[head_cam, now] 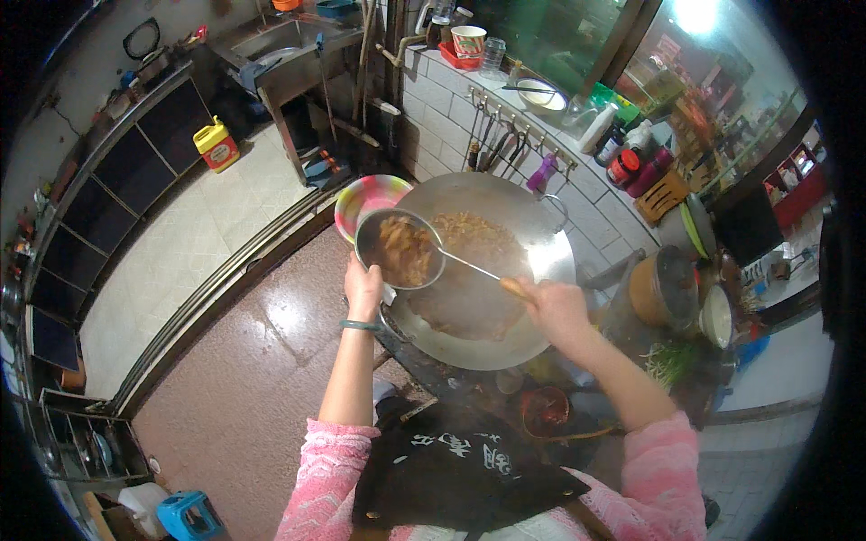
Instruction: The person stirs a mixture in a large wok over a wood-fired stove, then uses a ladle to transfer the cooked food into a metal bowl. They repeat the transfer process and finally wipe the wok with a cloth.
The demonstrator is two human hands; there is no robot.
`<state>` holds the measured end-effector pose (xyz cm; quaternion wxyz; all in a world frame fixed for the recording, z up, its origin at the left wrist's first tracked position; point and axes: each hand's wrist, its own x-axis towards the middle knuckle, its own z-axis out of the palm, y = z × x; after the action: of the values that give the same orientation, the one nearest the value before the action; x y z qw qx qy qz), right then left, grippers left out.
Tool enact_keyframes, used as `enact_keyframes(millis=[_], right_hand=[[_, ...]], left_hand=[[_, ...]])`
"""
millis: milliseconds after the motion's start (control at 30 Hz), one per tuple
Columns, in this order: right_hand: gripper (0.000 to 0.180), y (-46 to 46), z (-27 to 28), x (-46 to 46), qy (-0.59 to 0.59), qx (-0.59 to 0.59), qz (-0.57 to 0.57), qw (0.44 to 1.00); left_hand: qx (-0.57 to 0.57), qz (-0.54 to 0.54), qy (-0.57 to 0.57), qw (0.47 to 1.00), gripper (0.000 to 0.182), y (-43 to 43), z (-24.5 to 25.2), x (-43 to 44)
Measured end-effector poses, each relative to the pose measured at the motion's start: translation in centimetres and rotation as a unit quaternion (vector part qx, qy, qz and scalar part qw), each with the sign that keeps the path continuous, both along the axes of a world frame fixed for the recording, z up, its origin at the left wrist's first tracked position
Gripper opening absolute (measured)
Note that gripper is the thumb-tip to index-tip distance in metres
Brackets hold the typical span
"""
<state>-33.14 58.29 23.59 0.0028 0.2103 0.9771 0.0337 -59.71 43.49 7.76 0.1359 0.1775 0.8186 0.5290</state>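
My left hand grips the rim of a round metal bowl, held tilted over the left edge of a large steaming wok. Brown cooked food partly fills this bowl. In my right hand is the wooden handle of a long metal-shafted utensil. Its far end meets the bowl's right side, and its head cannot be clearly made out. More brown food in liquid lies in the wok, blurred by steam. A pink, yellow and green basin shows partly behind the bowl.
Utensils hang from hooks on the tiled wall. Bottles and jars crowd the ledge. A brown pot and green onions stand to the right. A yellow jug and blue stool rest on the floor.
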Motion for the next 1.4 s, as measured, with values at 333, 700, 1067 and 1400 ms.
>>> enact_keyframes(millis=[333, 700, 1067, 1400], right_hand=[[0.035, 3.8, 8.1, 5.9, 0.033, -0.427, -0.227, 0.875], [0.034, 8.1, -2.8, 11.7, -0.209, -0.396, -0.312, 0.838], [0.030, 1.8, -22.0, 5.2, 0.173, -0.573, -0.275, 0.752], [0.030, 1.6, -15.7, 6.5, 0.207, -0.615, -0.283, 0.706]], left_hand=[[0.160, 0.062, -0.102, 0.980, 0.041, -2.9, -1.3, -1.5], [0.208, 0.081, -0.176, 0.959, 0.043, -4.2, -0.8, -2.1], [0.181, 0.097, -0.146, 0.968, 0.044, -4.3, -0.2, -1.5], [0.102, 0.079, -0.039, 0.991, 0.049, -3.0, -0.8, -1.7]])
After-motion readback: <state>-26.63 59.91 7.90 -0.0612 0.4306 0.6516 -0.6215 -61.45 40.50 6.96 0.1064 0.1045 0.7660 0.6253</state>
